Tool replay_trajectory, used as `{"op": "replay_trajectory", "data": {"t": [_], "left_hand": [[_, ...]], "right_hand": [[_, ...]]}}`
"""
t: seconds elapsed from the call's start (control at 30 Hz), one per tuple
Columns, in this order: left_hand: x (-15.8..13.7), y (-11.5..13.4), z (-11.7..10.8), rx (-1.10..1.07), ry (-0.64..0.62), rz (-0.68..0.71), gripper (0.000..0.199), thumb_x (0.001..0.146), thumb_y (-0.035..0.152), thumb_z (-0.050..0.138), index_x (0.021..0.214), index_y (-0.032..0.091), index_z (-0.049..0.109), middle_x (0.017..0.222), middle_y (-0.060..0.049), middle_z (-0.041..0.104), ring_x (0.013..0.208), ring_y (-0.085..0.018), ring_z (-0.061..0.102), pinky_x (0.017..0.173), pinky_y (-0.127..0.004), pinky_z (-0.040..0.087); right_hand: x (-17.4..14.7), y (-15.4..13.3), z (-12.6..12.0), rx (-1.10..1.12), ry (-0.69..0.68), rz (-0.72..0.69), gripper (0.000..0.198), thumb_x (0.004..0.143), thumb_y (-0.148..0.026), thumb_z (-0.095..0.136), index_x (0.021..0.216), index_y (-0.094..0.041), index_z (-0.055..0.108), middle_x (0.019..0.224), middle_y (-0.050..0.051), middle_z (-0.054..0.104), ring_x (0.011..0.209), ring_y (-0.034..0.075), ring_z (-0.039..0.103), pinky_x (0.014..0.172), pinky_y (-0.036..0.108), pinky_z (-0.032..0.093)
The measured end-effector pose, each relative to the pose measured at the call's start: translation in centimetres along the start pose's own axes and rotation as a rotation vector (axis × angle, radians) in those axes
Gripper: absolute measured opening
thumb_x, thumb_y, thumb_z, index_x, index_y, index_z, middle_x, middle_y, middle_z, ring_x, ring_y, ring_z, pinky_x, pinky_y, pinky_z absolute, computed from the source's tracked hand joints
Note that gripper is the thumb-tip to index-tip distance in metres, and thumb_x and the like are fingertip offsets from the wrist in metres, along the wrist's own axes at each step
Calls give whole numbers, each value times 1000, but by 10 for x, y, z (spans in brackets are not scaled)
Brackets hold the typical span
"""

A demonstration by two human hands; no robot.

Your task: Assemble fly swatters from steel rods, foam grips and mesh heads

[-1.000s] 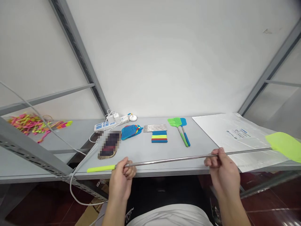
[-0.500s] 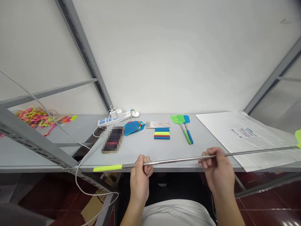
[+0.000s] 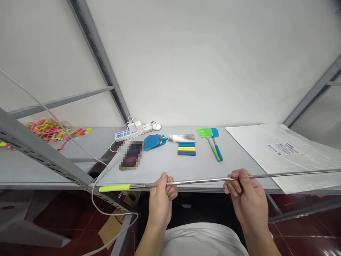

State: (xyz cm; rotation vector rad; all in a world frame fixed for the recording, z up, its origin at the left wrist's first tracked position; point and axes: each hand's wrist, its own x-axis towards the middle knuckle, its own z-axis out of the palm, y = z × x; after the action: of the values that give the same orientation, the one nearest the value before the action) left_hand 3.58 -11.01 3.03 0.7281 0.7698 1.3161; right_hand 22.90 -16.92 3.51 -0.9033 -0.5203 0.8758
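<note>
A telescopic fly swatter (image 3: 202,181) with a yellow-green grip is stretched out long across the front edge of the table. Its head lies beyond the right edge of the view. Near the grip, my left hand (image 3: 162,199) is closed round the metal rod. My right hand (image 3: 247,193) pinches the rod farther along, thumb on top. Behind it on the table rest two short fly swatters, one green (image 3: 205,133) and one blue (image 3: 215,133). To their left are metal rods (image 3: 181,138), coloured grips (image 3: 187,149) and a stack of swatter heads (image 3: 154,142).
A blurred-out dark object (image 3: 132,155) and a white power strip (image 3: 126,134) with cables lie at left. A white package (image 3: 255,149) covers the table's right part. Metal shelf posts (image 3: 102,60) frame both sides. Colourful stringy items (image 3: 50,131) lie on the neighbouring surface.
The swatter's grip end has shifted left, and its yellow-green head has passed out of view at right. Both hands keep hold of the rod. The view has turned slightly.
</note>
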Motion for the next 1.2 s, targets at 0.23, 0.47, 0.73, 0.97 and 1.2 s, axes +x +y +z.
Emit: {"op": "replay_trajectory", "data": {"t": [0.23,0.47,0.73,0.97,1.2], "left_hand": [[5,6,-10,-80,-78,29,51,93,41,51,51,19,33,50,6,25,46,-9,21,45,-25,22],[16,23,-19,-44,70,133,47,92,33,52,52,21,31,49,7,23,44,-9,20,43,-24,24],[10,13,-6,-50,98,127,47,92,31,50,51,20,30,49,7,22,44,-9,20,43,-24,23],[9,9,2,-181,221,208,46,95,29,44,54,21,25,51,7,19,44,-9,20,42,-25,21],[-3,-16,16,-181,197,142,46,96,35,44,56,22,25,52,7,20,45,-10,20,43,-25,21]], "right_hand": [[17,-11,-14,84,87,-46,30,87,-46,66,75,-19,60,58,-7,33,49,7,33,50,23,40],[23,-15,-24,96,129,-102,28,89,-42,65,76,-17,59,62,-7,35,50,6,32,51,22,38],[25,-22,-23,145,169,-53,29,90,-41,65,75,-18,55,61,-7,30,50,7,27,48,21,36],[24,-13,-13,178,24,-79,32,96,-40,54,72,-20,50,61,-6,29,54,10,28,51,23,34],[0,17,14,168,-182,-17,36,99,-40,48,69,-20,52,65,-3,33,61,12,32,61,28,33]]}}
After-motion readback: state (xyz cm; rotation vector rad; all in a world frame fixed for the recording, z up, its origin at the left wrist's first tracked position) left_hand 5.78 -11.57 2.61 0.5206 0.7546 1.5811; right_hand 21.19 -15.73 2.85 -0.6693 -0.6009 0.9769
